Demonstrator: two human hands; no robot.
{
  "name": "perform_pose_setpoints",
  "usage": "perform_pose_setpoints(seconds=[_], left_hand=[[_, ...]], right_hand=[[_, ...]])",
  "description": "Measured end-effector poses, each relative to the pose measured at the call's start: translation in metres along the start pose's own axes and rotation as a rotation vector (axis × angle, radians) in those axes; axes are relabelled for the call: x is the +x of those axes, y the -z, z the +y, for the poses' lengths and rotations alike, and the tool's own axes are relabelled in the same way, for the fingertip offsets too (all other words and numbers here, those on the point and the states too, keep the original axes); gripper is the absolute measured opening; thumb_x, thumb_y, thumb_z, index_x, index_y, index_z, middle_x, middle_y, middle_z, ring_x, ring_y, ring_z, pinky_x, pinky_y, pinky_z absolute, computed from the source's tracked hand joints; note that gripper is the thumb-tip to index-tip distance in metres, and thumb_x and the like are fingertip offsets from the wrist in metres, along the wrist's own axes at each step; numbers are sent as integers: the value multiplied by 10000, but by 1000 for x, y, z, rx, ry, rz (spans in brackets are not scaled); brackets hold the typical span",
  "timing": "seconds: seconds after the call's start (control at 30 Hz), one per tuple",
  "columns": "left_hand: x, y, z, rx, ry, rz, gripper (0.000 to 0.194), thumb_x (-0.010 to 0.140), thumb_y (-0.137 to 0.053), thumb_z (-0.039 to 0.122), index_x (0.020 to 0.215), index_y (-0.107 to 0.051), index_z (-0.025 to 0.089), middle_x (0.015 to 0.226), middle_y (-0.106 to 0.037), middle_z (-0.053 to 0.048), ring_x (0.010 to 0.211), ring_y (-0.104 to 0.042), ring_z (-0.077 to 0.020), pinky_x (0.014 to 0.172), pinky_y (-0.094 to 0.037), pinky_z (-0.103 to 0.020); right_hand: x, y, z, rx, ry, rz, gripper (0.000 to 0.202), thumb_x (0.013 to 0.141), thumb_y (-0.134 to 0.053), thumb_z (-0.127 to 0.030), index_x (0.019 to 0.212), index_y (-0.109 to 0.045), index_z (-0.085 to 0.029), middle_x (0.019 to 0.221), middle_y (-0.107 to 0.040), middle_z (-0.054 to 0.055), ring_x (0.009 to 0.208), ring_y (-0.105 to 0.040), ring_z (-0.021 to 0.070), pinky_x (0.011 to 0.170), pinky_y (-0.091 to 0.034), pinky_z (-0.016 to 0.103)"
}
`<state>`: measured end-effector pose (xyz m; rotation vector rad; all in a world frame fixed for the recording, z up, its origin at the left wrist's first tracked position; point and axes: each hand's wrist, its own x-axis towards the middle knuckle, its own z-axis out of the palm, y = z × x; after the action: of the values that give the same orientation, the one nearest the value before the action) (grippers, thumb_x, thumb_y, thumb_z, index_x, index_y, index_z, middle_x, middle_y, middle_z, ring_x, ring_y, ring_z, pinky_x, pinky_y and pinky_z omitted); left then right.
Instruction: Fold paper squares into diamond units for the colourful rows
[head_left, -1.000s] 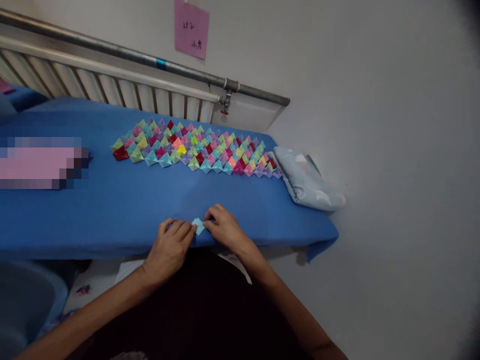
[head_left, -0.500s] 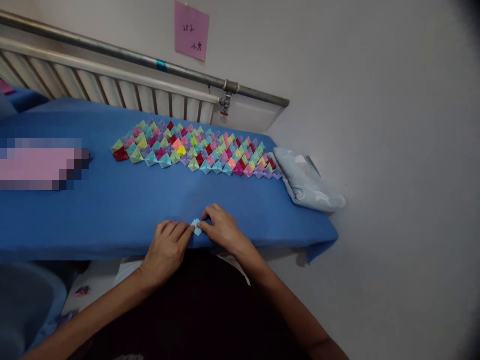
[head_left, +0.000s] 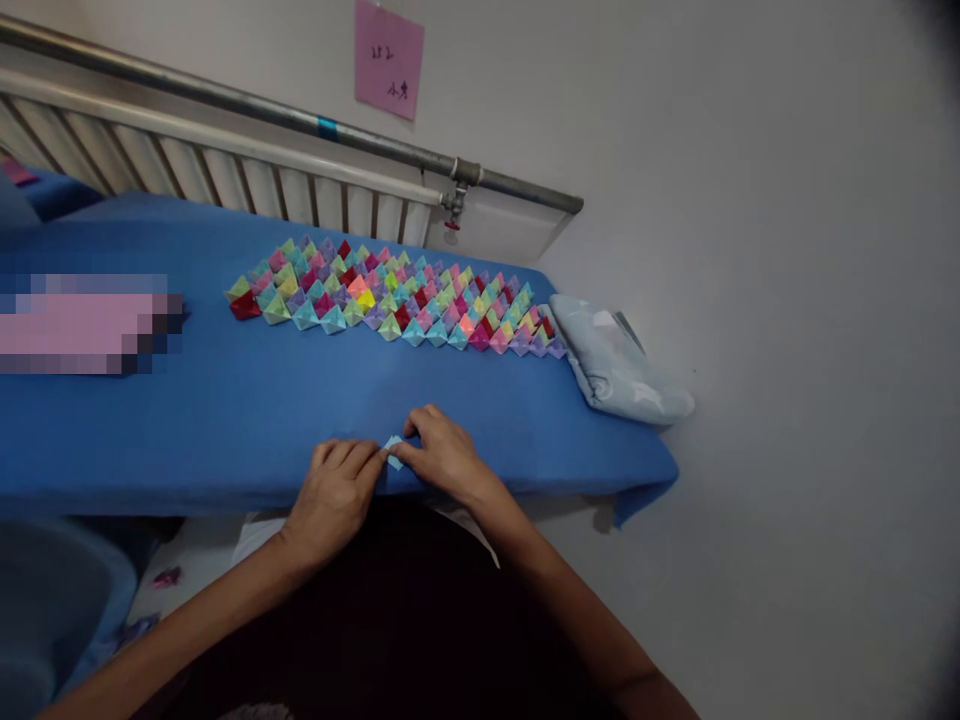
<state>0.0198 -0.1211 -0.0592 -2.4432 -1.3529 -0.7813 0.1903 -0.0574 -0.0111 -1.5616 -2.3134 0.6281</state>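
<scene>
A small light-blue folded paper (head_left: pixel 395 456) lies at the front edge of the blue-covered table (head_left: pixel 247 420), between my two hands. At its left side, my left hand (head_left: pixel 341 487) is closed, its fingertips on the paper's edge. My right hand (head_left: pixel 442 455) presses its thumb on the paper from the right, with the fingers curled. The fingers partly cover the paper, so its exact fold is hard to see. Beyond them stand rows of colourful folded paper boats (head_left: pixel 390 300), packed close together.
A folded light-blue patterned cloth (head_left: pixel 622 365) lies at the table's right end. Behind the table are a white radiator (head_left: pixel 255 190) and a metal pipe (head_left: pixel 225 97). A pink note (head_left: pixel 388 60) is on the wall. A blue basin (head_left: pixel 67 600) stands at the lower left.
My right thumb has shifted slightly left over the light-blue paper. Both hands stay at the same spot; the view has shifted a little.
</scene>
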Motion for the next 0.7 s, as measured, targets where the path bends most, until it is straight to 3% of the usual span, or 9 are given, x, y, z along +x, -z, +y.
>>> perform_pose_setpoints(seconds=[0.1, 0.23, 0.33, 0.43, 0.53, 0.63, 0.7], left_hand=[[-3, -2, -2, -6, -16, 24, 322, 927, -394, 87, 1109, -655, 138, 1026, -698, -127, 892, -592, -246, 777, -413, -393], [-10, -11, -10, -51, -25, 57, 323, 942, -382, 136, 1118, -651, 172, 1022, -698, -122, 913, -601, -259, 776, -400, -398], [-6, -8, -11, -77, -5, 8, 323, 957, -375, 186, 1099, -664, 162, 1023, -700, -123, 905, -604, -262, 782, -400, -406], [15, 6, -9, -81, 60, -167, 283, 943, -419, 219, 950, -699, 181, 939, -694, -92, 843, -603, -244, 781, -396, -400], [51, 15, -14, -105, 102, -443, 256, 905, -473, 240, 779, -687, 178, 870, -666, -85, 824, -599, -243, 743, -404, -368], [86, 15, -25, -221, 123, -719, 190, 820, -500, 143, 883, -678, 160, 920, -662, -81, 809, -609, -203, 715, -418, -301], [102, 13, -30, -266, 113, -809, 228, 745, -554, 128, 929, -678, 181, 875, -673, -44, 760, -612, -186, 663, -408, -270]], right_hand=[[-2, 3, 3, 22, 0, -20, 187, 807, -724, -333, 866, -605, -202, 872, -534, -18, 764, -499, 127, 686, -367, 255], [-2, 4, 13, 125, -2, -15, 156, 778, -726, -195, 852, -589, -197, 873, -522, -29, 746, -498, 101, 698, -402, 224], [-1, 3, 18, 135, 19, -16, 125, 794, -691, -182, 858, -585, -201, 855, -498, -33, 708, -470, 99, 674, -394, 228], [-1, 1, 17, 144, 29, -16, 125, 788, -675, -154, 853, -578, -196, 841, -475, -37, 695, -451, 96, 670, -376, 233], [-2, 1, 15, 163, 20, 2, 123, 785, -657, -129, 839, -569, -196, 829, -468, -36, 690, -443, 100, 646, -355, 235], [-5, 0, 15, 191, 24, 24, 136, 773, -644, -104, 836, -570, -199, 817, -469, -37, 689, -444, 105, 639, -346, 239], [-8, -2, 16, 224, 30, 56, 145, 766, -631, -92, 845, -579, -202, 813, -477, -39, 680, -443, 103, 646, -349, 243]])
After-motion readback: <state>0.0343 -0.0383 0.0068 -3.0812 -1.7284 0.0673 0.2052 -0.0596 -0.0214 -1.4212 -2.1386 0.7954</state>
